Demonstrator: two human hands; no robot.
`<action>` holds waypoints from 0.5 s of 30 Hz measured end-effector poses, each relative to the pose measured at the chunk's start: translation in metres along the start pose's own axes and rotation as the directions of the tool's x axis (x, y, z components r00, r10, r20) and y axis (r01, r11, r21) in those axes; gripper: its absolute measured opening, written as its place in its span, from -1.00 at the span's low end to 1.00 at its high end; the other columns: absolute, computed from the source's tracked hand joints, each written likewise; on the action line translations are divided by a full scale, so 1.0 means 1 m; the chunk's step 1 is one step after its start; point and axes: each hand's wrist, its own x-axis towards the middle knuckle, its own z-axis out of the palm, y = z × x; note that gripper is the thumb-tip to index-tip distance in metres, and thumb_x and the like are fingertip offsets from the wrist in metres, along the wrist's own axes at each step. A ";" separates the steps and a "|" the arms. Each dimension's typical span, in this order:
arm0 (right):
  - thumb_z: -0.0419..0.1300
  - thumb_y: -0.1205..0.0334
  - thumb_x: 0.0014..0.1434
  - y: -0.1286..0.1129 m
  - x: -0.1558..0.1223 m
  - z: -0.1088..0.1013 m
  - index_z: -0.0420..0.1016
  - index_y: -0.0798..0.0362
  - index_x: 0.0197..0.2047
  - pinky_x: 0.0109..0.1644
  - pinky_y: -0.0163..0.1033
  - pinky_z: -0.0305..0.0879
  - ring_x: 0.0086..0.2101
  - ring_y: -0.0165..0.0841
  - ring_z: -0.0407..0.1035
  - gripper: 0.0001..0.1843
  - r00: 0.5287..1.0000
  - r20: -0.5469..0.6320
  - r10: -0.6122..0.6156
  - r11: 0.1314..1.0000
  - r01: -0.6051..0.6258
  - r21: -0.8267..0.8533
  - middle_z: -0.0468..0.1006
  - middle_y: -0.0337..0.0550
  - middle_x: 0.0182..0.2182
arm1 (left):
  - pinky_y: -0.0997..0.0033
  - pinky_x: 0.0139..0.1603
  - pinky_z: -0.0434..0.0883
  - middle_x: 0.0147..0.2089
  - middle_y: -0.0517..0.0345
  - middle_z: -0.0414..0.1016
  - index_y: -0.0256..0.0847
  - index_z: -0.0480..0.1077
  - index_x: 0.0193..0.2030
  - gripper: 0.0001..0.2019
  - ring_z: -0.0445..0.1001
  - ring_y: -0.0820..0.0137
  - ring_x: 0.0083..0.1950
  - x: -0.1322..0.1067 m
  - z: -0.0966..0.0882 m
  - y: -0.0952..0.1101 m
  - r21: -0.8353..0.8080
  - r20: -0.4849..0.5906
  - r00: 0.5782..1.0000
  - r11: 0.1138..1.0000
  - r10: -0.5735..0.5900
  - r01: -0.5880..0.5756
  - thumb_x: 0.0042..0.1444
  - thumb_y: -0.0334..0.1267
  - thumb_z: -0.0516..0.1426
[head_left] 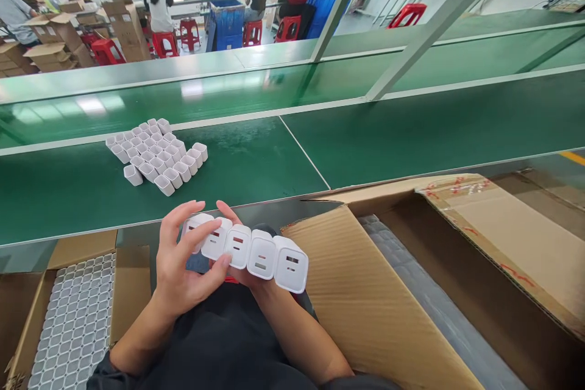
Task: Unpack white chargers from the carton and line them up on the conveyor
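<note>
A row of several white USB charger shells (262,254) is held in front of my body, slotted ends facing me. My right hand (249,277) supports the row from below and behind, mostly hidden by it, with a fingertip showing above. At the row's left end is my left hand (183,256). Its index finger lies across the second shell and its thumb presses at the edge of the middle one. On the green bench, a cluster of similar white shells (155,155) stands close together, open ends up.
At lower left, a cardboard box (130,292) holds packed rows of white-rimmed pieces. A large open carton (365,292) with grey wrapped contents is on my right. The green bench (256,164) runs across, with slanted metal posts (439,27) behind. Several people sit or stand farther back.
</note>
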 end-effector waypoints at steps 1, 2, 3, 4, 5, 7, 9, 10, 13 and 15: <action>0.45 -0.04 -0.02 0.001 0.000 -0.001 0.37 -0.19 0.21 -0.44 -0.26 0.45 -0.36 -0.30 0.50 -0.27 1.000 -0.006 0.015 1.000 -0.015 -0.021 0.62 -0.23 -0.19 | -0.01 0.19 0.39 0.22 -0.02 0.32 -0.03 0.41 0.10 -0.59 0.36 0.08 0.21 0.001 0.000 0.002 0.029 -0.013 0.999 0.999 0.041 -0.040 0.08 -0.24 0.28; 0.44 0.00 0.01 0.001 0.000 -0.002 0.33 -0.22 0.23 -0.45 -0.27 0.44 -0.39 -0.33 0.50 -0.27 0.999 -0.010 0.031 0.999 -0.032 -0.043 0.63 -0.25 -0.20 | -0.06 0.22 0.36 0.21 -0.03 0.32 -0.03 0.41 0.10 -0.58 0.35 0.06 0.22 0.002 0.000 0.004 0.044 -0.018 0.997 0.996 0.072 -0.071 0.07 -0.21 0.29; 0.42 0.02 0.05 0.002 -0.001 -0.002 0.31 -0.24 0.24 -0.47 -0.29 0.43 -0.43 -0.35 0.49 -0.30 0.999 -0.007 0.043 0.997 -0.043 -0.062 0.63 -0.27 -0.22 | -0.09 0.23 0.35 0.21 -0.03 0.32 -0.03 0.40 0.11 -0.57 0.34 0.05 0.22 0.002 0.000 0.006 0.051 -0.016 0.996 0.995 0.092 -0.091 0.07 -0.18 0.29; 0.38 0.01 0.11 0.002 0.000 -0.002 0.30 -0.24 0.23 -0.49 -0.30 0.41 -0.46 -0.37 0.48 -0.35 0.998 0.003 0.056 0.996 -0.056 -0.075 0.63 -0.29 -0.24 | -0.10 0.24 0.34 0.21 -0.04 0.32 -0.03 0.39 0.11 -0.55 0.34 0.04 0.22 0.003 0.001 0.007 0.052 -0.010 0.994 0.993 0.104 -0.104 0.07 -0.15 0.30; 0.33 -0.01 0.16 0.003 0.000 -0.001 0.32 -0.23 0.21 -0.51 -0.32 0.39 -0.48 -0.38 0.47 -0.43 0.998 0.017 0.064 0.995 -0.062 -0.079 0.63 -0.31 -0.27 | -0.11 0.24 0.34 0.21 -0.05 0.32 -0.04 0.39 0.12 -0.54 0.35 0.03 0.22 0.004 0.001 0.008 0.053 -0.002 0.994 0.992 0.111 -0.111 0.06 -0.13 0.30; 0.23 -0.04 0.26 0.003 0.001 0.000 0.38 -0.17 0.15 -0.53 -0.33 0.37 -0.50 -0.40 0.45 -0.58 0.996 0.038 0.078 0.994 -0.075 -0.073 0.62 -0.32 -0.31 | -0.09 0.22 0.36 0.21 -0.05 0.32 -0.04 0.39 0.12 -0.53 0.35 0.04 0.20 0.004 0.002 0.008 0.053 0.015 0.993 0.992 0.115 -0.116 0.06 -0.11 0.31; 0.22 -0.01 0.26 0.003 0.002 0.000 0.42 -0.15 0.10 -0.54 -0.33 0.37 -0.51 -0.40 0.45 -0.64 0.996 0.052 0.078 0.995 -0.074 -0.067 0.61 -0.33 -0.32 | -0.07 0.19 0.37 0.20 -0.05 0.33 -0.04 0.38 0.12 -0.52 0.36 0.05 0.19 0.004 0.002 0.008 0.048 0.024 0.993 0.992 0.113 -0.114 0.06 -0.12 0.31; 0.25 0.01 0.24 0.003 0.003 0.000 0.42 -0.17 0.10 -0.55 -0.33 0.37 -0.50 -0.40 0.45 -0.62 0.997 0.051 0.065 0.996 -0.062 -0.065 0.61 -0.33 -0.30 | -0.05 0.18 0.37 0.20 -0.05 0.33 -0.04 0.38 0.12 -0.53 0.36 0.05 0.18 0.004 0.002 0.007 0.044 0.025 0.993 0.993 0.113 -0.114 0.06 -0.13 0.31; 0.36 0.01 0.11 0.004 0.003 -0.001 0.40 -0.26 0.14 -0.54 -0.28 0.41 -0.46 -0.36 0.48 -0.48 0.999 0.045 0.024 0.998 -0.021 -0.053 0.61 -0.31 -0.22 | -0.02 0.16 0.38 0.18 -0.05 0.36 -0.06 0.39 0.10 -0.55 0.37 0.06 0.18 0.003 0.002 0.006 0.035 0.019 0.994 0.993 0.109 -0.110 0.06 -0.16 0.31; 0.39 -0.03 0.03 0.004 0.003 -0.001 0.41 -0.26 0.13 -0.53 -0.26 0.43 -0.42 -0.33 0.49 -0.42 0.999 0.034 0.008 0.999 -0.006 -0.043 0.60 -0.29 -0.19 | -0.01 0.16 0.38 0.17 -0.04 0.37 -0.05 0.39 0.10 -0.56 0.37 0.07 0.17 0.003 0.002 0.006 0.032 0.022 0.994 0.994 0.105 -0.106 0.06 -0.18 0.31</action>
